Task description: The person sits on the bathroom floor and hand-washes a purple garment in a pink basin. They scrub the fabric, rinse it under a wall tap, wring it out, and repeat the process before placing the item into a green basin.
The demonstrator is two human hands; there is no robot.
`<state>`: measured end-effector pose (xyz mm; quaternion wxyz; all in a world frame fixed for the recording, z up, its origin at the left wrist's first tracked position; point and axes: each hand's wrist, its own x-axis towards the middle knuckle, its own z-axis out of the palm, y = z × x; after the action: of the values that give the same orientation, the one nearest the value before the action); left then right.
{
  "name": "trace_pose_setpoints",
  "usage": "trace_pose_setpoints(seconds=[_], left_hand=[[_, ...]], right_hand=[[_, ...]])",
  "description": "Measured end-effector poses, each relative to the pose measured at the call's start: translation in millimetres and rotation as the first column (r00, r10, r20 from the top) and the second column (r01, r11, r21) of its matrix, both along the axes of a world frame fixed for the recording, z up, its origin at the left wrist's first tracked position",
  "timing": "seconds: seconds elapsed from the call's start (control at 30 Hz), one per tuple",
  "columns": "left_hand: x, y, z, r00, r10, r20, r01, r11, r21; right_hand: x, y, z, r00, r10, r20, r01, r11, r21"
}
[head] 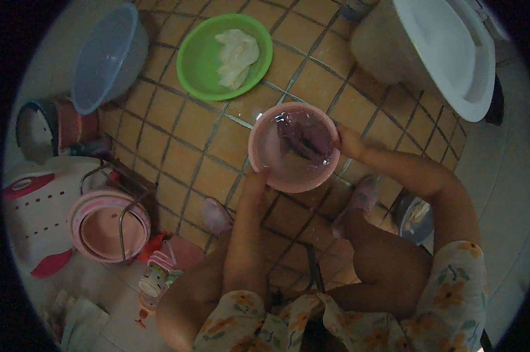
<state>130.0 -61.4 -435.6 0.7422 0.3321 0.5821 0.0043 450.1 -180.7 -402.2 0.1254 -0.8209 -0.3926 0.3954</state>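
A pink plastic basin (268,175) holds water with a dark purple cloth (303,143) in it. My left hand (258,179) grips its near left rim, and my right hand (349,141) grips the right rim; the fingers of both are partly hidden by the basin. Beyond it, a green plastic basin (194,72) stands on the tiled floor with a wrung, cream-white cloth (238,57) inside. The two basins do not touch.
A translucent blue basin (111,61) leans at the upper left. A toilet (445,53) stands at the upper right. Stacked pink basins (111,226), a metal rack and bottles lie left. A metal bowl (416,222) sits beside my right leg.
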Motion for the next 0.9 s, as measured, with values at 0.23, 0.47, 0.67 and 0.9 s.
trace_pose_setpoints(seconds=[0.23, 0.47, 0.67, 0.9], left_hand=[[79.1, -2.2, 105.3, 0.881, 0.091, -0.464, 0.268, 0.712, 0.649], [82.1, -52.0, -42.6, 0.954, 0.061, -0.294, 0.173, 0.688, 0.704], [77.9, -51.4, -75.7, 0.979, 0.127, -0.161, -0.008, 0.811, 0.584], [100.7, -52.4, -49.7, 0.948, 0.318, 0.008, -0.306, 0.904, 0.3]], right_hand=[[-40.0, 9.5, 24.6, 0.626, 0.541, 0.561, -0.764, 0.57, 0.303], [-76.8, 40.0, -22.9, 0.619, 0.584, 0.526, -0.738, 0.661, 0.135], [-78.7, 61.6, -34.3, 0.959, 0.276, -0.068, -0.262, 0.951, 0.166], [-84.1, 45.2, -35.7, 0.968, -0.04, -0.247, 0.151, 0.879, 0.453]])
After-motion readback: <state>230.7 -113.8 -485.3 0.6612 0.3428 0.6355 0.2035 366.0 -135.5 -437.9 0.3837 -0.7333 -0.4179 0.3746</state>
